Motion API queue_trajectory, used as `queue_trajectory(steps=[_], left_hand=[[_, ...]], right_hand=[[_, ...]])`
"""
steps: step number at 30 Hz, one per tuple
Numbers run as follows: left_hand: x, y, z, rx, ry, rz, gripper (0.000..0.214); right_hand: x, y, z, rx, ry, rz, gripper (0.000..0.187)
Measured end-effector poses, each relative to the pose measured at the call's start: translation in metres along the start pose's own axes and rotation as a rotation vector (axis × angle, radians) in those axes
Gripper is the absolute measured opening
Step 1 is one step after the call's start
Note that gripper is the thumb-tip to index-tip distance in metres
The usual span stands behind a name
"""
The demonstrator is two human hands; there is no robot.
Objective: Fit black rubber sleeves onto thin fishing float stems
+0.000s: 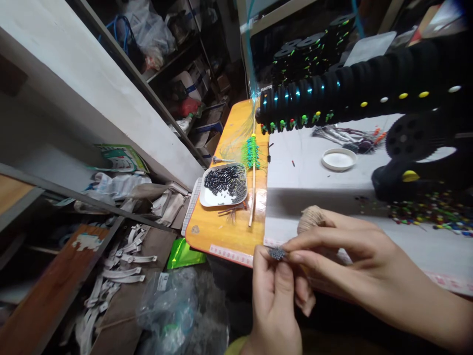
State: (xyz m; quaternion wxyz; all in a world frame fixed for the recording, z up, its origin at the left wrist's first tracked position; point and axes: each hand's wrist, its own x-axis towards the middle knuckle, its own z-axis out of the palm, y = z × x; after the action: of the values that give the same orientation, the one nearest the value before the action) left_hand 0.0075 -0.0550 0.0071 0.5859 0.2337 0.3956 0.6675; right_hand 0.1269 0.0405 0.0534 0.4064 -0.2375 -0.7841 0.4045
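My left hand (275, 301) rises from the bottom edge with its fingers closed around a small bunch of dark pins or beads (277, 253). My right hand (332, 251) reaches in from the right, and its thumb and forefinger pinch the top of that same bunch. A ball of tan twine (309, 218) shows just behind my right hand. Both hands hover over the near edge of the white-covered table (306, 195).
An orange board (221, 229) carries a white tray of black tubes (224, 184) and a stick with green fittings (253, 158). A black foam roller studded with coloured pins (351, 91) hangs above. A white lid (339, 159), loose coloured beads (428, 212), cluttered shelves and floor on the left.
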Motion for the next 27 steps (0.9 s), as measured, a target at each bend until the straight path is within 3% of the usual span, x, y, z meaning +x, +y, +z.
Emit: queue_trajectory(steps=[5,9,12,15,18,23,27], left_hand=[[-0.006,0.002,0.001,0.319,0.221,0.038,0.039],[-0.005,0.001,0.004,0.138,0.196,0.060,0.031],[-0.003,-0.001,0.004,0.022,0.225,0.194,0.024],[-0.002,-0.002,-0.002,0.109,0.182,0.403,0.021],[-0.001,-0.003,-0.010,0.227,0.085,0.510,0.017],[-0.001,-0.007,-0.019,0.258,0.024,0.466,0.016],[0.000,-0.009,-0.022,0.281,-0.044,0.509,0.016]], right_hand=[[-0.004,-0.001,0.002,-0.037,0.007,-0.038,0.015],[-0.007,-0.001,0.002,-0.046,-0.014,-0.047,0.017],[-0.006,-0.001,0.000,-0.053,-0.045,-0.105,0.019],[-0.006,0.000,-0.001,-0.140,-0.082,-0.170,0.020],[-0.007,0.001,0.000,-0.183,-0.116,-0.208,0.019],[-0.009,0.002,0.002,-0.178,-0.111,-0.243,0.017],[-0.009,0.003,0.002,-0.177,-0.114,-0.241,0.017]])
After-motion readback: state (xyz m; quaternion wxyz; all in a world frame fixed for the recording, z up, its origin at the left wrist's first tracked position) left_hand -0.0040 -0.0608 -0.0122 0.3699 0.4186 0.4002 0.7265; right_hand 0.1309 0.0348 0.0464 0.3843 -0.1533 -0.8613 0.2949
